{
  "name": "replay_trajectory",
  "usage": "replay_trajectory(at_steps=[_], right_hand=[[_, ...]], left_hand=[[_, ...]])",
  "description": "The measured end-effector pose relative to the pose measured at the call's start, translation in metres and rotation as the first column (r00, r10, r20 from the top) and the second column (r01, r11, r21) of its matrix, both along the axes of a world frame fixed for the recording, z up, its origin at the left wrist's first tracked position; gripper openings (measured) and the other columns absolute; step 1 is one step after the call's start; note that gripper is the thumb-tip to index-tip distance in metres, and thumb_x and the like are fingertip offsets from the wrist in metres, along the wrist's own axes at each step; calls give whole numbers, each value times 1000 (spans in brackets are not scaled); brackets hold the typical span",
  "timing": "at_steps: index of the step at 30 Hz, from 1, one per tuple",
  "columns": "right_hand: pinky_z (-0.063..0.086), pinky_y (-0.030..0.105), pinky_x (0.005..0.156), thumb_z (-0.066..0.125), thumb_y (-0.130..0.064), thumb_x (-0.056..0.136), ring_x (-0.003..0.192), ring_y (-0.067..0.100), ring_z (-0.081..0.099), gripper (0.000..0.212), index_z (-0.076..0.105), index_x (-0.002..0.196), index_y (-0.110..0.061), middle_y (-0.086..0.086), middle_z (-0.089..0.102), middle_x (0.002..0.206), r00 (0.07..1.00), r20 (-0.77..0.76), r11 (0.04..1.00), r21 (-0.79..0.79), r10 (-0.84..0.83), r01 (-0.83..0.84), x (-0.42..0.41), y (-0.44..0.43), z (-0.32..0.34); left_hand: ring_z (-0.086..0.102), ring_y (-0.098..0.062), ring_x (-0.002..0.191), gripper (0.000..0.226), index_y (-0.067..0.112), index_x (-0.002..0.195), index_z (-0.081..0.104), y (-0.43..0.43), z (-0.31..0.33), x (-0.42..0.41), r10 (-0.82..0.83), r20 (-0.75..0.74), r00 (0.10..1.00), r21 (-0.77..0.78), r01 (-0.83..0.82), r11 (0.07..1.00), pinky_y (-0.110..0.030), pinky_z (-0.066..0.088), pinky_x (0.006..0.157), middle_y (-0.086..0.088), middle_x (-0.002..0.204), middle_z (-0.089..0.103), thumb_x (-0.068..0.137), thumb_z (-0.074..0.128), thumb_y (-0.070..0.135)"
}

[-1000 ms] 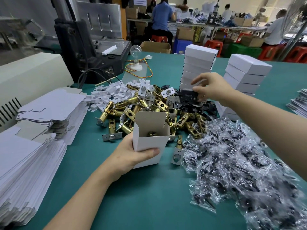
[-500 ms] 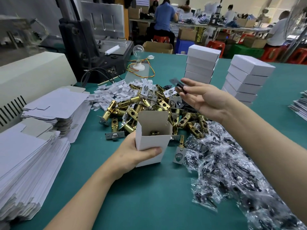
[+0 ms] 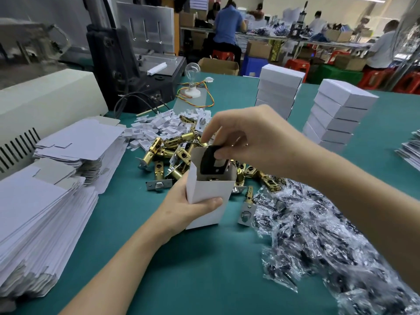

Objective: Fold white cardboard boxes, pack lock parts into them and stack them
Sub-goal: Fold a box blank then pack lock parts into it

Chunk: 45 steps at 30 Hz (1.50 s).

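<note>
My left hand (image 3: 186, 206) grips an open white cardboard box (image 3: 210, 192) standing upright on the green table. My right hand (image 3: 252, 137) hovers over the box mouth and pinches a black lock plate (image 3: 209, 161), which is partly inside the box. A brass part shows at the bottom of the box. Behind the box lies a heap of brass latch parts (image 3: 166, 153). Two stacks of closed white boxes (image 3: 278, 89) (image 3: 336, 117) stand at the back right.
Flat unfolded box blanks (image 3: 43, 201) are piled at the left, with small white card inserts (image 3: 156, 127) behind. A mound of clear bags with dark screws (image 3: 318, 235) fills the right. A machine (image 3: 136, 64) and a light bulb (image 3: 192, 71) stand at the back.
My right hand took a black plate from the pile by the stacks, carried it left and down, and now lowers it into the box. My left hand keeps holding the box.
</note>
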State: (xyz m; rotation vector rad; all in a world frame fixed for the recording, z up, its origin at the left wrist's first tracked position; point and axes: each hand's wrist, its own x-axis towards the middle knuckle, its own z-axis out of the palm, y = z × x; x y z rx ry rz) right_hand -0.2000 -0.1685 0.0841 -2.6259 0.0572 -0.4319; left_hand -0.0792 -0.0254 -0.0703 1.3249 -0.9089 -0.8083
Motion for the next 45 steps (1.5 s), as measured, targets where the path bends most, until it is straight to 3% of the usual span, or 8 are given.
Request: replay_trajectory(at_steps=[8,15,22,26,30,34,38,45], right_hand=[[59,23,82,66,8,92,88,2,71,35,68,117,-17,-15,72,92,991,-131,993,118,16,-1,10,13,-20],[53,30,93,56,3,100,105,7,68,36,67,124,-21,-7,73,106,973,-230,999,50,13,-2,6,24,-26],[61,30,62,63,-10,99,76,16,77,16,73,102,-21,0,79,82,956,78,914,324,-284,245,-8,-35,-1],[61,43,84,64,-20,99,88,21,73,14,75,108,-21,4,78,97,771,-144,782,-199,-620,591,-20,-117,-23],[59,39,80,64,-36,98,87,28,65,27,69,104,-10,5,68,89,485,-437,650,-582,-757,489,-29,-153,-60],[59,36,73,68,-32,94,76,24,63,25,60,82,-12,1,61,75,435,-463,634,-606,-772,480,-29,-164,-77],[62,39,79,70,-20,91,80,25,66,14,71,96,-7,5,67,81,444,-506,673,-569,-739,472,-24,-166,-79],[62,39,80,78,-14,85,86,25,72,9,75,80,-20,-3,72,80,467,-467,660,-551,-751,511,-23,-163,-66]], left_hand=[[69,-4,95,43,49,109,66,0,3,-1,-41,30,999,-58,43,997,-19,56,79,13,100,72,86,79,15],[72,-14,97,37,39,110,69,-1,0,1,-35,13,999,-56,36,998,-25,59,79,-2,106,74,84,82,16],[72,-12,106,45,47,115,69,0,-1,2,-25,13,1000,-26,26,999,-22,57,84,6,114,75,80,85,24],[72,-10,103,46,35,121,67,1,-1,1,-22,6,1000,-10,22,1000,-21,57,83,8,110,76,80,84,22],[73,-9,101,46,29,122,66,0,-1,1,-24,9,1000,9,24,1000,-20,57,83,9,107,77,80,83,21],[72,-13,103,49,26,124,66,0,-3,2,-17,10,1000,19,16,1000,-22,58,83,5,110,76,79,84,23],[72,-16,105,50,25,125,66,0,-5,3,-15,2,1000,21,15,1000,-25,59,85,3,111,76,78,84,23],[73,-13,104,49,28,123,66,-1,-5,3,-18,-5,1000,15,18,1000,-23,58,84,5,111,77,78,84,22]])
